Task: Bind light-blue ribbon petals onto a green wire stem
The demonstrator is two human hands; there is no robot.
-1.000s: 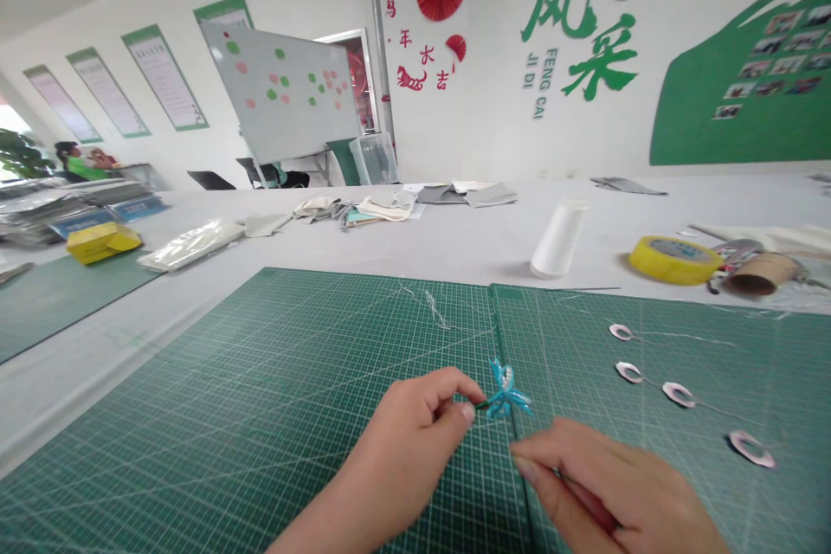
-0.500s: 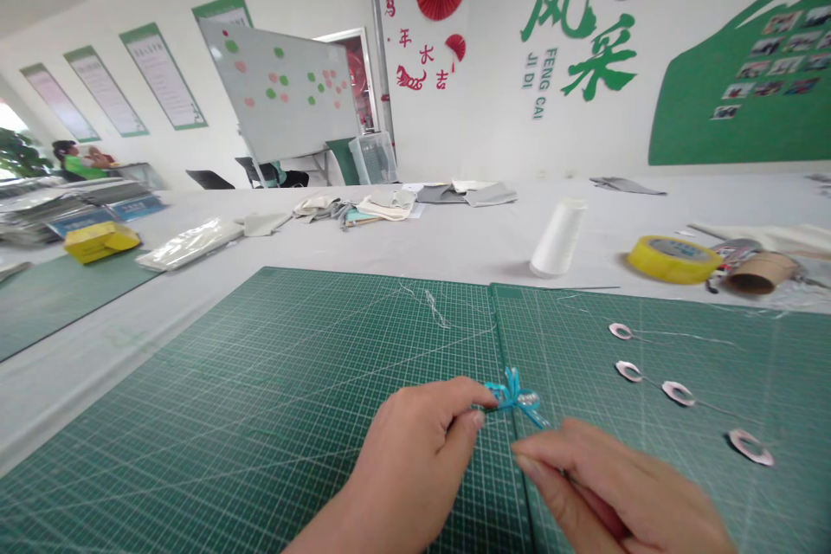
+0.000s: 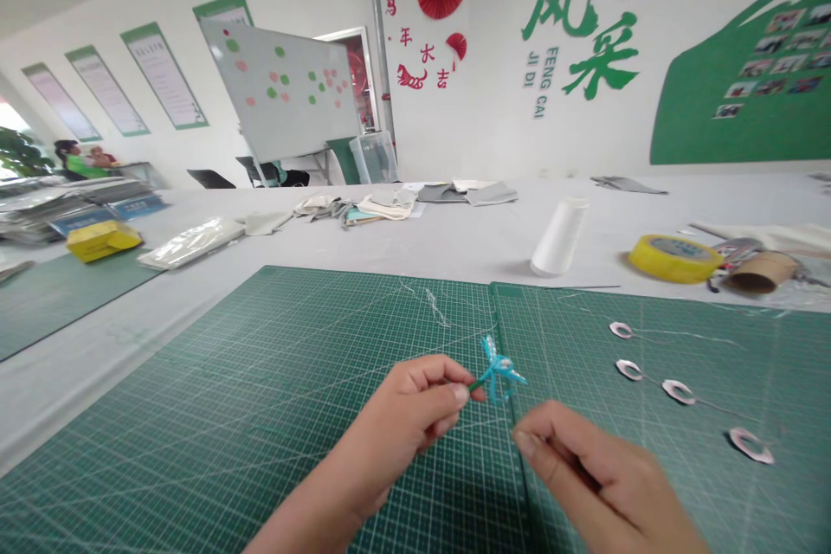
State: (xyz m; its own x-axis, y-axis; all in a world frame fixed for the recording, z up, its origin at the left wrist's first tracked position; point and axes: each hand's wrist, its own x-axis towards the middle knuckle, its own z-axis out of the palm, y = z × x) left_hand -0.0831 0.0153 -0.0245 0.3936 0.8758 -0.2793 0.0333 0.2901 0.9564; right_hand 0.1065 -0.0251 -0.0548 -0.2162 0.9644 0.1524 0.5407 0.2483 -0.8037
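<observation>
Between the thumb and fingers of my left hand (image 3: 419, 407) is the thin green stem of a small blue flower (image 3: 499, 368) with looped petals that look like ribbon or beaded wire. The flower head points up and to the right, above the seam between two green cutting mats (image 3: 363, 329). Just right of the flower, my right hand (image 3: 594, 467) is closed with thumb and forefinger pressed together. Whatever those fingertips may hold is too fine to make out. Several pale pink oval rings (image 3: 679, 392), some with thin wires or threads attached, lie on the right mat.
A white thread cone (image 3: 562, 235) stands behind the mats. To its right are a yellow tape roll (image 3: 675, 259) and a cardboard tube (image 3: 761, 273). Loose white thread (image 3: 434, 307) lies on the left mat. Fabric pieces (image 3: 389, 204) and a yellow box (image 3: 102, 241) sit farther back.
The blue flower has turned upward and moved slightly left, and its green stem now shows in my left hand. The gap between the flower and my right hand has widened.
</observation>
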